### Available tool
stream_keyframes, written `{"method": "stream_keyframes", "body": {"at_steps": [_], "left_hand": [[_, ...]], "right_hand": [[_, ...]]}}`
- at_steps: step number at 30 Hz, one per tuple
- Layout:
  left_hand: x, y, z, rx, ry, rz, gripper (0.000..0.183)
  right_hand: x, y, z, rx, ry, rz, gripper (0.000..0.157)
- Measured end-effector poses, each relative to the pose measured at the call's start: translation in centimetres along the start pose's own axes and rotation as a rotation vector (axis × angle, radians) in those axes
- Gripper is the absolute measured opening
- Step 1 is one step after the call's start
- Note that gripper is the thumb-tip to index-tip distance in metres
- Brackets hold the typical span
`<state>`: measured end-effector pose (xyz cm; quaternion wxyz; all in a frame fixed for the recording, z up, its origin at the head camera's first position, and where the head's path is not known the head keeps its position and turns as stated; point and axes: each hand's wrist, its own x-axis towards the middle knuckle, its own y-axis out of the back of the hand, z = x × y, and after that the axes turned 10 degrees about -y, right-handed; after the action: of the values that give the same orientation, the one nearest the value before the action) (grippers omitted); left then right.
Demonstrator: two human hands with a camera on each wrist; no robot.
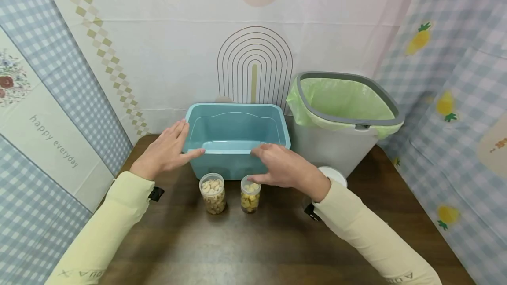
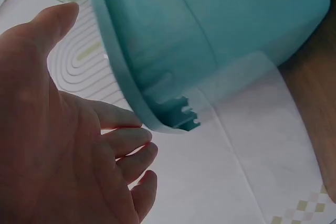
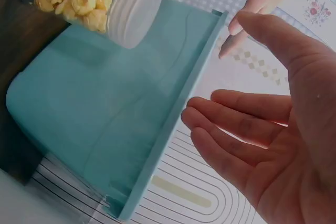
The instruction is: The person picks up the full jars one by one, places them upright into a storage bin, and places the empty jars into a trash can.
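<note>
Has L hand & R hand apart, both unclenched, nr teal plastic tub, cashew jar & yellow-snack jar.

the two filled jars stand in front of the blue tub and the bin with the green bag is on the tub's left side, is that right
Not quite: the bin with the green bag stands on the right side of the blue tub, as the head view shows. The two filled jars do stand in front of the tub.

Teal rectangular bin, open-topped, upright, on table
</note>
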<state>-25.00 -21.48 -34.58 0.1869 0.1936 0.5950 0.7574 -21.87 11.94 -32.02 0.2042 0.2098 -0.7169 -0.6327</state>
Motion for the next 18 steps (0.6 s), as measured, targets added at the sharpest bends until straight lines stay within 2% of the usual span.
{"method": "stream_keyframes", "body": {"at_steps": [9,18], "left_hand": [[-0.1,-0.7,-1.3,-0.053,0.046,-0.016,0.104],[0.1,-1.4,-1.6,-0.056,0.052,-0.012,0.103]], "right_hand": [[0.3,-1.7,0.0,0.070,0.010,-0.095,0.071],[0.8,-4.0,0.2,0.097,0.005,-0.103,0.073]]}}
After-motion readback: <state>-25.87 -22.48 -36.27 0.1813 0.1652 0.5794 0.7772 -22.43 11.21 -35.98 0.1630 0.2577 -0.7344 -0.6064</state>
